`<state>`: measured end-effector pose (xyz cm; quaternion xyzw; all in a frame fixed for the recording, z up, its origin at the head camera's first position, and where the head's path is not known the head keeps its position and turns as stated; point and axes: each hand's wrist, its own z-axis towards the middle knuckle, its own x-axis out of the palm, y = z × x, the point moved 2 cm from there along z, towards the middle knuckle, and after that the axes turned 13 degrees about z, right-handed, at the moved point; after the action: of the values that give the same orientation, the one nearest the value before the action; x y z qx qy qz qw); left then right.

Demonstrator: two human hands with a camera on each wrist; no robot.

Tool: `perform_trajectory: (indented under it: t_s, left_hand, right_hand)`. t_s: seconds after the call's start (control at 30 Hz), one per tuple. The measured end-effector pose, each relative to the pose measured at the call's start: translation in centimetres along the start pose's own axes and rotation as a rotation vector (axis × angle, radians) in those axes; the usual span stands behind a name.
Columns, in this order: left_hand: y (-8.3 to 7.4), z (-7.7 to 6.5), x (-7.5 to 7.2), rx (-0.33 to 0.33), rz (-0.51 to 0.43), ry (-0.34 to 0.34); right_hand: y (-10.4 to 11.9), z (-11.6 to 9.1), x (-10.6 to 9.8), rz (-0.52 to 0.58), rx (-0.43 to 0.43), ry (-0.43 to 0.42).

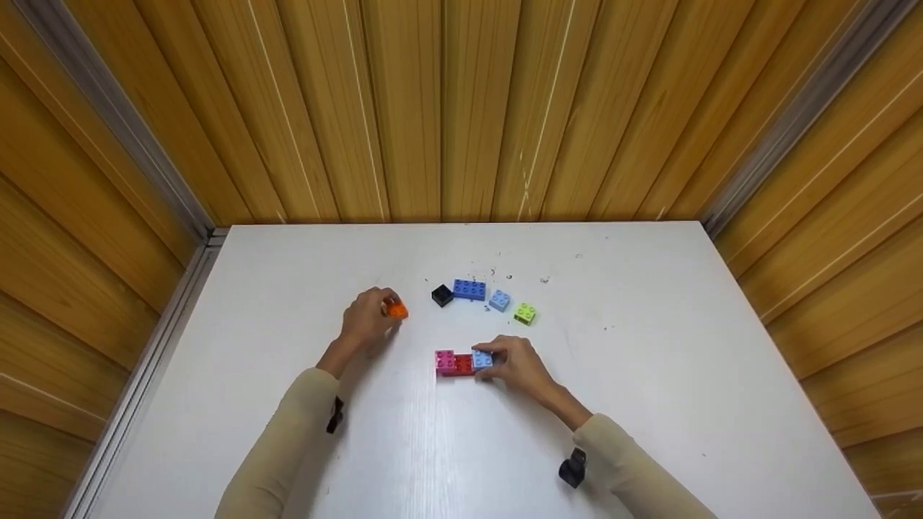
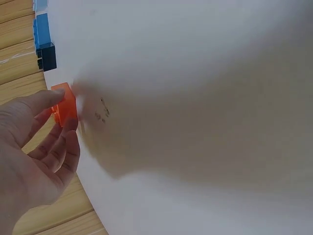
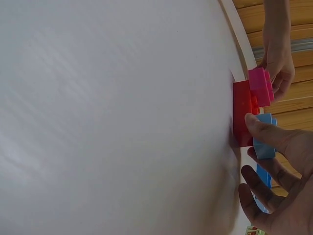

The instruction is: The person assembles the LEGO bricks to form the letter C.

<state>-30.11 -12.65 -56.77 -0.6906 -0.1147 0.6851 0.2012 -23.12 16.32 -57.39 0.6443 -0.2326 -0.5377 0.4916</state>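
Note:
My left hand [image 1: 366,317] pinches an orange toy brick [image 1: 396,309] between thumb and fingers, low over the white table. In the left wrist view the thumb lies on one side of the orange brick [image 2: 64,105]. At the middle of the table lies a long red brick [image 1: 462,365], with a pink brick [image 1: 445,359] on its left end. A light blue brick [image 1: 482,359] sits on its right end. My right hand [image 1: 518,366] holds that light blue brick by its sides, as the right wrist view shows, its other fingers spread beside it.
Behind the red brick, in a loose row, lie a black brick [image 1: 442,295], a long blue brick [image 1: 469,290], a second light blue brick [image 1: 499,300] and a lime green brick [image 1: 525,313]. Wood-patterned walls [image 1: 476,108] border the white table [image 1: 649,346] at the back and sides.

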Motion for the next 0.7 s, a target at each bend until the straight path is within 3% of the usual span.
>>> perform_trajectory:
  t_s: [0.43, 0.7]
  left_hand:
    - [-0.7, -2.6, -1.3, 0.071, -0.083, 0.023]
    - [-2.1, -3.4, -2.3, 0.147, -0.117, -0.015]
  right_hand:
    - [0.3, 0.5, 0.1, -0.001, 0.029, -0.002]
    - [0.3, 1.0, 0.3, -0.010, 0.058, 0.000]
